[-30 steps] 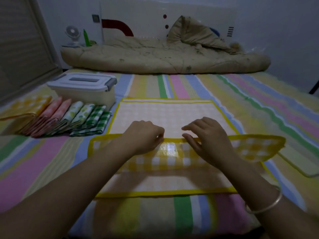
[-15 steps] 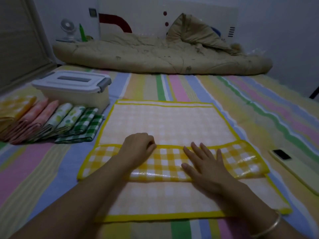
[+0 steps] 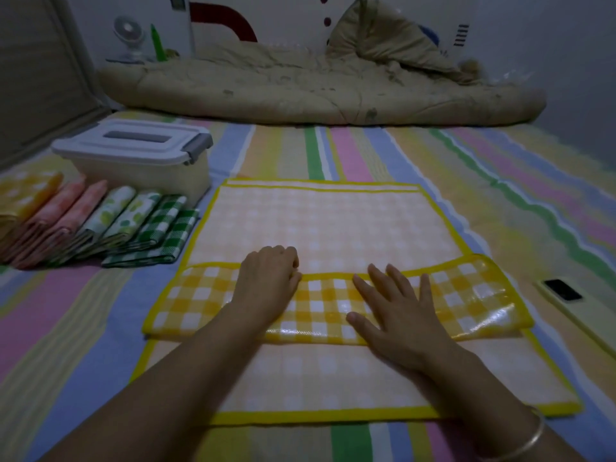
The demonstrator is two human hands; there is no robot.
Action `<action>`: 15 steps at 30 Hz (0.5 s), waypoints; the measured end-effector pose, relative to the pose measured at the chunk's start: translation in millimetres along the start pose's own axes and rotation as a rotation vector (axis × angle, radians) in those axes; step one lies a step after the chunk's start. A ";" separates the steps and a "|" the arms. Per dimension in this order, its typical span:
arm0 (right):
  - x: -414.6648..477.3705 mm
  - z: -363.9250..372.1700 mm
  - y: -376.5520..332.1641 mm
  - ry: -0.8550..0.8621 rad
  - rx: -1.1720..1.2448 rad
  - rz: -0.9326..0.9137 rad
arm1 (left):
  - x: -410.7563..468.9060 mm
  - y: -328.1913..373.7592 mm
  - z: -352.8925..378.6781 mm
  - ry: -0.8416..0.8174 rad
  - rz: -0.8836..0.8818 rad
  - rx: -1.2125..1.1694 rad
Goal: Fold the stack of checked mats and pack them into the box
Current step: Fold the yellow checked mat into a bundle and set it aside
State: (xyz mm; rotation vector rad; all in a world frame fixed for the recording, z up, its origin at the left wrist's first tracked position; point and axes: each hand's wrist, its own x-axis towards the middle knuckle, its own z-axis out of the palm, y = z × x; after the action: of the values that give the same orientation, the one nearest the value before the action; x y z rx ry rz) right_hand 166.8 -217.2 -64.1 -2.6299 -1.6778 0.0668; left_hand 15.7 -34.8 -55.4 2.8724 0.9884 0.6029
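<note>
Yellow mat point(image 3: 200, 296) beneath both hands' fingers point(image 3: 383, 283)

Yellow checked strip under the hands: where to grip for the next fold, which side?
Probably the rounded near crease of the folded strip, towards both ends, coming from the near side. Its right end bulges off the mat below, leaving room for fingers. The left hand and right hand rest on its middle.
</note>
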 end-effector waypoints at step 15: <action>-5.1 15.6 -2.5 0.020 -0.040 0.024 | -63.3 -57.6 -3.7 -0.387 0.145 0.045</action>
State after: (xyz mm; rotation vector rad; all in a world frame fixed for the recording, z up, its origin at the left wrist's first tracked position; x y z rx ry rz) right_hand 161.6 -220.8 -79.4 -2.6702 -1.6591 0.0073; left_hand -64.9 -27.3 -83.5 2.9513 0.7484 0.0213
